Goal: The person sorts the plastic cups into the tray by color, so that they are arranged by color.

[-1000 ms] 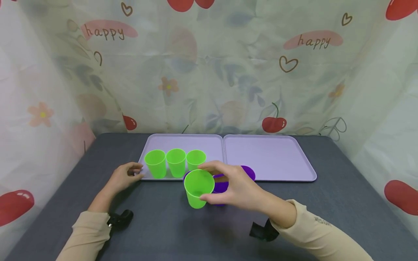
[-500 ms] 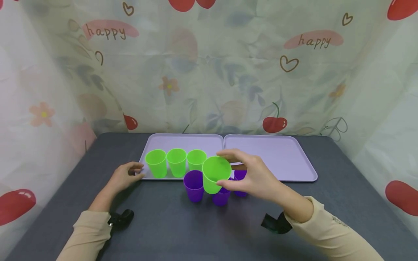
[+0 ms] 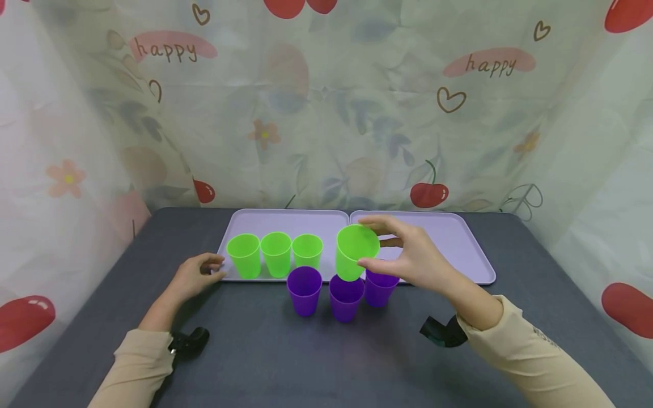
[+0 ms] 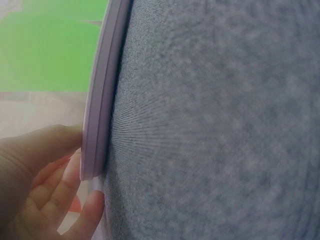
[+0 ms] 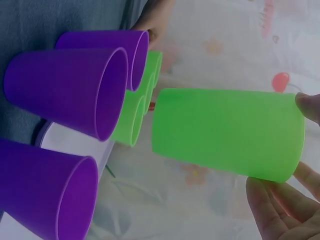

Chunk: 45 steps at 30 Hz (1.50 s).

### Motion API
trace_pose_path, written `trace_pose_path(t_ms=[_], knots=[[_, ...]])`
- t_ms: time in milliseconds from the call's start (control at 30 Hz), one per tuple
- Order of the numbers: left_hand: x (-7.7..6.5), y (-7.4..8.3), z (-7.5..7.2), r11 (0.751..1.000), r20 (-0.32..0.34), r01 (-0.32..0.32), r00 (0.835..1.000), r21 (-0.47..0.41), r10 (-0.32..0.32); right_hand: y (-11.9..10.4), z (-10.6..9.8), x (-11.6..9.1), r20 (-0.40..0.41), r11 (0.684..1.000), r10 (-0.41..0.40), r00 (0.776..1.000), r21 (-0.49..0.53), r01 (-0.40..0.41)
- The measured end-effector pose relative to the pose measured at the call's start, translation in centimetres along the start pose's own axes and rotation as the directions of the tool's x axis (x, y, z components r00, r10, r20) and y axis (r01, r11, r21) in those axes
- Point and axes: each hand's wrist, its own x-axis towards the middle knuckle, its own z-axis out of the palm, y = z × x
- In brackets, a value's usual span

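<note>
Right hand [image 3: 415,258] grips a raised green cup [image 3: 352,255]

From my end, I see thumb and fingers pinching it near the rim, in the air by the three purple cups [image 3: 346,300] on the dark table [image 3: 285,362]. The left hand [image 3: 191,279] touches the left tray [image 3: 291,220] at its near corner (pinching or merely resting, I can't tell). Three other green cups [image 3: 276,258] stand in that tray.

Green cups [image 3: 357,252], purple cups [image 3: 304,294] and lilac trays [image 3: 296,220] look smooth plastic, the grey tabletop [image 3: 255,362] matt, grainy cloth.
</note>
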Motion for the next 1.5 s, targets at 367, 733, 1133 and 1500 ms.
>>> trace_pose_path(t_ms=[367, 733, 1133, 1500], knots=[[0.0, 0.0, 0.0, 1.000, 0.016, 0.017, 1.000, 0.002, -0.017, 1.4, -0.7, 0.8, 0.014, 1.000, 0.018, 1.000, -0.012, -0.018], [-0.1, 0.1, 0.0, 1.000, 0.022, 0.028, 0.999, 0.002, -0.028, 2.9, -1.3, 1.9, 0.062, 0.999, 0.029, 0.998, -0.022, -0.028], [-0.1, 0.1, 0.0, 1.000, 0.012, 0.015, 1.000, -0.001, -0.015, 5.1, -1.3, 3.9, 0.182, 1.000, 0.024, 0.983, 0.004, -0.025], [0.0, 0.2, -0.1, 0.999, 0.027, 0.042, 0.999, 0.006, -0.042, 6.7, -0.8, 5.7, 0.302, 0.999, 0.034, 0.953, 0.009, -0.038]])
